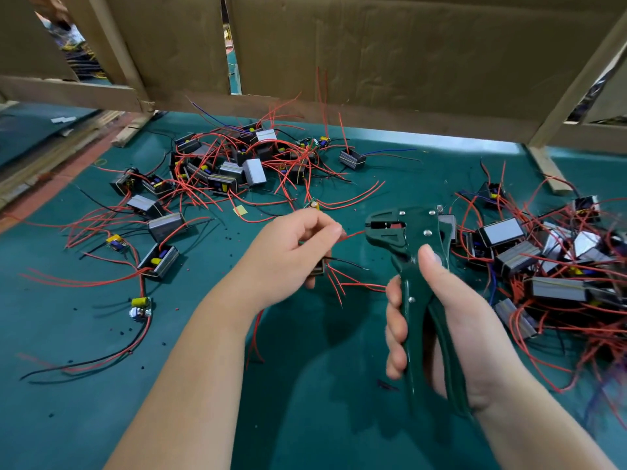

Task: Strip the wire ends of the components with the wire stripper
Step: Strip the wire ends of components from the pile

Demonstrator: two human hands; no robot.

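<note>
even overhead light, soft shadows below the arms, wide-angle bending and blur toward the edges.

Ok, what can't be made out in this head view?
Head view only:
- the component: mostly hidden behind fingers of the left hand; its type is unreadable.
- the red wire tip: at the wire stripper head, too small to tell if stripped.
- the pile of components at right: blurred, partly cut by the frame edge.
- beyond the cardboard: hidden.

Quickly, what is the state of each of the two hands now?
Left hand: pinches a red wire whose end reaches the wire stripper.
Right hand: grips the wire stripper by its handles.
</note>
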